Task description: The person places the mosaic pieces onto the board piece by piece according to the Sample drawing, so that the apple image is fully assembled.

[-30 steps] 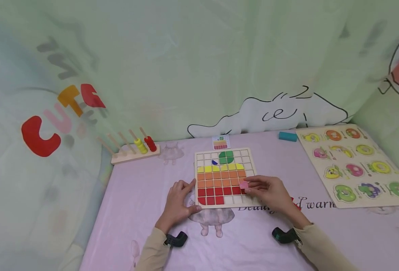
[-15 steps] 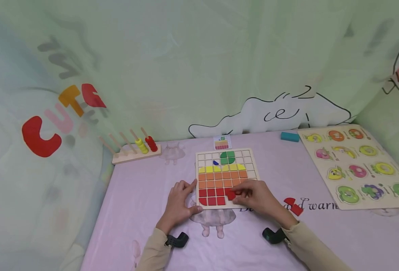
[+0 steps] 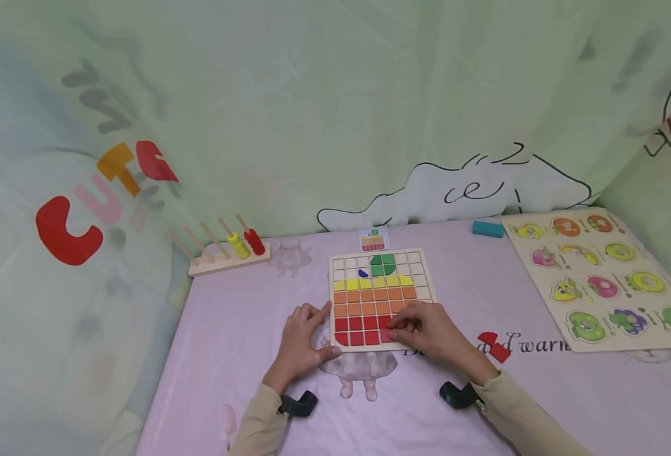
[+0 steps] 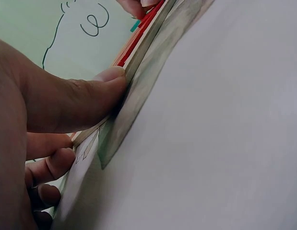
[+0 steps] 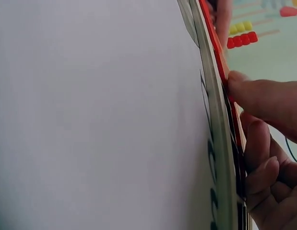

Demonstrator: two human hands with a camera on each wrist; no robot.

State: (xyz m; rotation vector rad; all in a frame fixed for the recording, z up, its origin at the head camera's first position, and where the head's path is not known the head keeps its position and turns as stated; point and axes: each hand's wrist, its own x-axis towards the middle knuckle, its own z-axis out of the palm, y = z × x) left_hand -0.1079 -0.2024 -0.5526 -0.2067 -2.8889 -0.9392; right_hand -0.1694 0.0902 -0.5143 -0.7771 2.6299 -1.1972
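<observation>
A wooden grid board [image 3: 424,278] lies on the table, bearing rows of yellow, orange and red tiles, with green pieces and one dark blue piece above. My left hand [image 3: 298,342] holds its lower left corner, thumb on the front edge and index finger at the left edge. A red tile [image 3: 385,335], shiny with glare, sits at the bottom row beside the other red ones. My right hand [image 3: 429,329] pinches it with thumb and fingers, hiding part of the board. In the right wrist view the right thumb [image 5: 263,98] touches the red layer at the board's edge.
Loose red pieces [image 3: 495,347] lie right of my right hand. A picture card [image 3: 373,239] stands behind the board. Peg stacker [image 3: 230,256] with yellow and red beads is at back left. A teal block [image 3: 487,229] and fruit puzzle board [image 3: 592,329] are on the right.
My right hand has moved left and towards the front with the red tile, from the board's right side to the bottom row. There the tile has tipped flatter. My left hand stays put.
</observation>
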